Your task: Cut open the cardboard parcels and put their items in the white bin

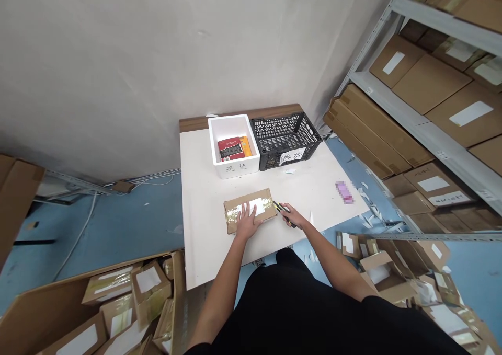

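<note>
Far left, a big open carton [178, 287] stands on the blue floor, crammed with taped parcels [147, 286], right up against the near corner of the white table [204, 250]. Onto the tabletop, and at the back there's the white foam box [237, 168], red and orange packets [229, 147] lying inside it.

In front of that, here's the taped cardboard box [251, 196], flat on the table near the front edge, set at a slight slant. The left hand [247, 222] is right on top of it, fingers spread wide, palm down, pressing on the box by its white label [258, 206] and gripping nothing; the box lies directly beneath that hand.

Behind and to the right, the black crate [270, 159] sits beside the foam box, a paper sign on its front. Now the right hand [294, 217], just off the box's right end: fingers curled firmly round a yellow-and-black cutter [278, 207], its tip at that end of the box. Whether the blade touches, can't tell. Further right, a pixelated purple patch on the tabletop, and then the metal shelving [408, 114], loaded with cardboard cartons [429, 91].
</note>
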A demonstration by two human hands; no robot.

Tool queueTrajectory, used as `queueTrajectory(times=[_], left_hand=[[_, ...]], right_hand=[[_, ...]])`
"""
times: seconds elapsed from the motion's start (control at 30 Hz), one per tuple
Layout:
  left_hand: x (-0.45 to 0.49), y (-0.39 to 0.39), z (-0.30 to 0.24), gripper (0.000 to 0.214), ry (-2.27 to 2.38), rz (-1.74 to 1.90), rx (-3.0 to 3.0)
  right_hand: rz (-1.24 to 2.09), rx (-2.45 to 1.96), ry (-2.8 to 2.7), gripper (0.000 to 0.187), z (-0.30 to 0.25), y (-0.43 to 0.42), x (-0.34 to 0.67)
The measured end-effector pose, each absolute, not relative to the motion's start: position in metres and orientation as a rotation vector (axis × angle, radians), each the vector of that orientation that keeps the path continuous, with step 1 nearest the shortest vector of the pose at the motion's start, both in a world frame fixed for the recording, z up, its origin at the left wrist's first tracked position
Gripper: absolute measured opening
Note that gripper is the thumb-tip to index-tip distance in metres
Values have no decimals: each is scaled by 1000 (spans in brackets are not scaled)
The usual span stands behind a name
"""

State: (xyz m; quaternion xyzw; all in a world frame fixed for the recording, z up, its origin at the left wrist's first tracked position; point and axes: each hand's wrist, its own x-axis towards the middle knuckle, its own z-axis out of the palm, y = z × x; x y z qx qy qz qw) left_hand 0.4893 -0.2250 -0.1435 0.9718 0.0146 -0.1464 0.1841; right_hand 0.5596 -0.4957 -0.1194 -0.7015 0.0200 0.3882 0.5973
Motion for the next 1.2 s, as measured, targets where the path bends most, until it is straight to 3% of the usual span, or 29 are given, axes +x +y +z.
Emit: queueTrajectory(times=[0.2,0.4,0.87,1.2], left_hand=[[488,-224,-147,82,40,-353,2716],[484,-223,-151,82,45,-289,2726],[488,-223,-147,82,73,-345,2709],[488,-229,-147,83,111,-264,2708]], right_hand=[[976,-1645,-2,67,-120,-521,563],[809,-1582,50,69,-131,-513,580],[964,-1550,-38,74,-134,-522,551],[524,-2083,-19,53,-114,-502,551]])
